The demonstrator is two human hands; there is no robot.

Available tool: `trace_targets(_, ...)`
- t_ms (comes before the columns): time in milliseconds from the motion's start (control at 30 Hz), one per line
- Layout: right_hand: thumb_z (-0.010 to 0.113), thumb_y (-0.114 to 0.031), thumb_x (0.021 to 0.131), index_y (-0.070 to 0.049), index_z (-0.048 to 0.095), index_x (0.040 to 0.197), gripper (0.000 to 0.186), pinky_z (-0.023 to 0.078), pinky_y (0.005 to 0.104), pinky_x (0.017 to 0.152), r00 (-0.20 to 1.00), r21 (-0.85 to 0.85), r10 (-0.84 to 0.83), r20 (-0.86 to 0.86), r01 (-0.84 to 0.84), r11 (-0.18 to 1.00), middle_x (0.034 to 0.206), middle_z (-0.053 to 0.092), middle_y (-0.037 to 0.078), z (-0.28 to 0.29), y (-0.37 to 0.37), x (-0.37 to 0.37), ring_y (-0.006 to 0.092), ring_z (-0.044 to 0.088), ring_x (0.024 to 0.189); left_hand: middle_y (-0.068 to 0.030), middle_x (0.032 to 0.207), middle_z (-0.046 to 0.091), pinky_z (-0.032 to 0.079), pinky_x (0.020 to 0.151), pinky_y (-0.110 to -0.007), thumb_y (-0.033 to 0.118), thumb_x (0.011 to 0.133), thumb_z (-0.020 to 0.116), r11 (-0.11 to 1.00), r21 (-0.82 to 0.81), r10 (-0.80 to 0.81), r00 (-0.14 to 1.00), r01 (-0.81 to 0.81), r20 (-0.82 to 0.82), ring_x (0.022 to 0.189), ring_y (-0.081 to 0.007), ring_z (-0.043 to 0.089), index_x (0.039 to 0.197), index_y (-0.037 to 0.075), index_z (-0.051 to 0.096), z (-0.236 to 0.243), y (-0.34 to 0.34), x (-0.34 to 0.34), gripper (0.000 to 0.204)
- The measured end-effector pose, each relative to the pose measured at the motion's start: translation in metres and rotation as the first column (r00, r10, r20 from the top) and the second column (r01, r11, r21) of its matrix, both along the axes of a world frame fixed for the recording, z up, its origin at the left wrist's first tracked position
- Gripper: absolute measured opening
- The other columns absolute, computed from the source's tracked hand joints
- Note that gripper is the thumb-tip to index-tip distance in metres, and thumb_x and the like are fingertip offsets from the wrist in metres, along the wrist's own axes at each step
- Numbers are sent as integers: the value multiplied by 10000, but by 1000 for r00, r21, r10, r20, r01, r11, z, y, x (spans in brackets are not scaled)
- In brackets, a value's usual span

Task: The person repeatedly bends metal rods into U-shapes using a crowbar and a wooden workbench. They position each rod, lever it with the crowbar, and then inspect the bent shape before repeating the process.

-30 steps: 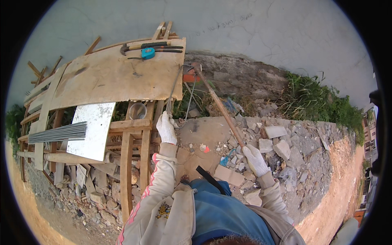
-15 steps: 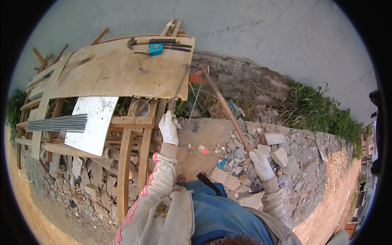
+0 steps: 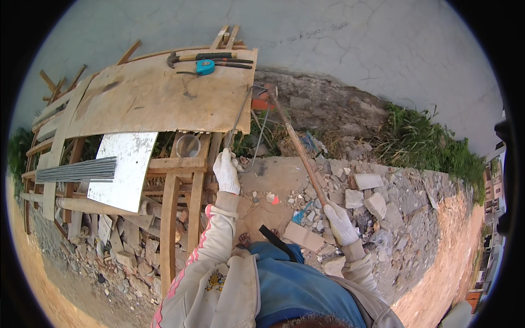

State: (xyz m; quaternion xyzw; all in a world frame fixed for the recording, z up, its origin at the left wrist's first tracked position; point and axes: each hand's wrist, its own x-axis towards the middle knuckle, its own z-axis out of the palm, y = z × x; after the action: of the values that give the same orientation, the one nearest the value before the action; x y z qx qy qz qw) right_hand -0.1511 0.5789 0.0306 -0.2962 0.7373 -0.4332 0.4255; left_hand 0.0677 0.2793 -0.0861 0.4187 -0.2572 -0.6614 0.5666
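The person's left hand [image 3: 227, 171], in a white glove, is closed around a bent metal rod [image 3: 239, 115] that reaches up beside the right edge of the plywood-topped table [image 3: 142, 112], while the gloved right hand [image 3: 340, 223] grasps the lower end of a long rusty bar [image 3: 299, 146]. The bar slants up to an orange-red piece [image 3: 261, 104] by that edge. A hammer [image 3: 191, 56] and a turquoise tape measure [image 3: 205, 67] lie on the plywood; a bundle of straight rods [image 3: 76, 170] rests partly across a white board [image 3: 124, 172].
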Motion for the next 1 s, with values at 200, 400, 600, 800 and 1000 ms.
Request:
trace_targets(200, 573, -366, 1148, -122, 569, 1065, 258, 327, 249, 401, 970, 58, -57, 237, 44, 997, 712, 528, -21, 2, 4, 31, 71, 435, 461, 16, 655, 540, 437, 505, -273, 302, 1127, 616, 1000, 1, -1, 1000, 1, -12, 539, -104, 493, 904, 91, 653, -2, 0, 1, 309)
trace_targets(400, 605, -403, 1136, -138, 532, 1048, 288, 360, 266, 406, 814, 78, -111, 570, 81, 994, 699, 522, -15, 8, -8, 55, 100, 456, 466, 10, 659, 537, 454, 496, -288, 308, 1135, 598, 999, -3, -35, 999, 35, -33, 525, -115, 501, 922, 92, 643, -1, 2, 2, 307)
trace_targets(600, 612, -416, 1135, -169, 484, 1082, 283, 381, 298, 410, 589, 133, -196, 784, 149, 980, 666, 473, -21, -34, -44, 160, 112, 458, 458, 7, 651, 528, 469, 480, -303, 301, 1133, 596, 999, 12, -38, 995, 39, -91, 501, -136, 502, 928, 89, 643, -5, 2, 0, 298)
trace_targets(800, 657, -388, 1115, -175, 473, 1055, 287, 349, 306, 413, 603, 46, -173, 779, 219, 975, 662, 452, -43, -43, -94, 243, 104, 425, 461, 5, 669, 529, 476, 496, -294, 324, 1137, 581, 999, -36, -27, 1000, 28, 9, 534, -117, 494, 931, 75, 631, -5, 3, -1, 327)
trace_targets(1000, 654, -382, 1115, -179, 473, 1066, 277, 383, 315, 406, 670, 58, -133, 730, 133, 989, 661, 459, -28, -29, -61, 186, 109, 448, 459, 1, 734, 611, 487, 523, -278, 334, 1145, 567, 990, -32, -138, 989, 140, 54, 578, -108, 573, 1043, 82, 674, 5, 5, 10, 292)
